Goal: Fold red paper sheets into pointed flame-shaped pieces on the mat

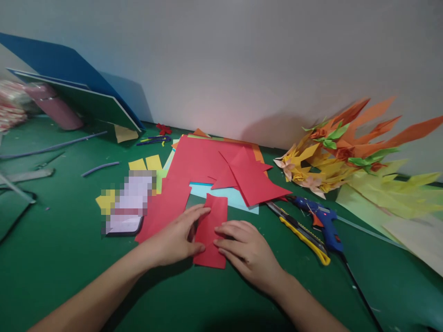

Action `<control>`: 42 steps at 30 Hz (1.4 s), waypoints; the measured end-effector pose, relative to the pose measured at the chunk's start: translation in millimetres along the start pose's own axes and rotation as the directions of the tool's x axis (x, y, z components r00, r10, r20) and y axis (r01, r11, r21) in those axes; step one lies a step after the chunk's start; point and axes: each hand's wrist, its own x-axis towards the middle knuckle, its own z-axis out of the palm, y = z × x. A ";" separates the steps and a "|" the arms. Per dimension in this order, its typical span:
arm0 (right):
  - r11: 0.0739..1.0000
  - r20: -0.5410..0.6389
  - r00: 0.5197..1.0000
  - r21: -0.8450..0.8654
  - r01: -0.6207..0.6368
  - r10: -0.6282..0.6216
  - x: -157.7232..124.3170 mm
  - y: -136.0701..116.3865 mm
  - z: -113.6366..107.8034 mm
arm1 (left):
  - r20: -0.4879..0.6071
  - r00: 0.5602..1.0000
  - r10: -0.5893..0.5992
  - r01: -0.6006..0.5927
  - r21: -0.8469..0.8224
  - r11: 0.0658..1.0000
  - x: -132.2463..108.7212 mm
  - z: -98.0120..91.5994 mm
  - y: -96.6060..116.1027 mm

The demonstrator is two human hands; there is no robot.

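A narrow folded piece of red paper (210, 230) lies in front of me on the green table. At its left edge, my left hand (176, 237) holds it with the thumb low and the fingers higher up. The fingertips of my right hand (247, 253) press on its right edge, close together; the thumb is hidden. Larger red paper (194, 159) is spread just behind, and loose red pieces with pointed corners (256, 180) lie on top. Light blue paper (238, 196) shows beneath these.
On the right are a yellow utility knife (304, 237), a blue glue gun (320, 216) with its cord, and folded orange and yellow paper leaves (346, 152). A phone (129, 203) and yellow paper squares (153, 162) sit left. Leaning boards (79, 97) and a pink bottle (57, 108) stand at back left.
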 end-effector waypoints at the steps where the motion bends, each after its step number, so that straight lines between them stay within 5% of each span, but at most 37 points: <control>1: 1.000 0.025 1.000 -0.016 0.002 -0.002 -0.6 0.1 0.0 | 0.007 1.000 -0.009 0.009 0.005 1.000 0.0 -0.5 0.8; 13: 0.996 0.286 0.955 -0.059 -0.063 0.077 -0.3 2.7 -0.9 | -0.079 0.995 0.064 -0.056 0.100 0.993 -0.1 0.7 -8.6; 21: 0.996 0.290 0.954 -0.060 -0.060 0.076 -2.5 4.1 -1.2 | -0.170 0.985 -0.036 0.046 0.052 0.998 6.6 -3.5 -2.0; 42: 0.996 0.307 0.948 -0.044 -0.074 0.084 -2.5 5.2 -1.8 | -0.258 0.965 0.041 -0.022 0.078 0.997 10.3 0.2 -5.3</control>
